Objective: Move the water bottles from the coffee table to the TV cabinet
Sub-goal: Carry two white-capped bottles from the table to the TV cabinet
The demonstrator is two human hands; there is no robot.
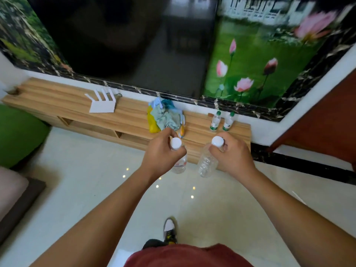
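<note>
"So where do things stand?"

"Both hands are out over the floor (86, 170), just short of the cabinet (67, 97). The left hand (163, 151) has its fingers curled round the neck of the left bottle (179, 164), just under the white cap. The right hand (235, 155) pinches the right bottle (206, 164) the same way. Both bottles hang in the air, not yet over the wood."

"And the risk?"

"A neck is a thin hold — a bottle hung from it swings, so it may strike the cabinet's front edge going in, or land tilted and topple. Room is tight too. Two green-capped bottles (228, 122) stand at the right end, and a cloth heap (167, 118) sits mid-top. Set down carelessly, the right bottle could knock over the standing pair — and the left could catch the cloth and roll off."
</note>
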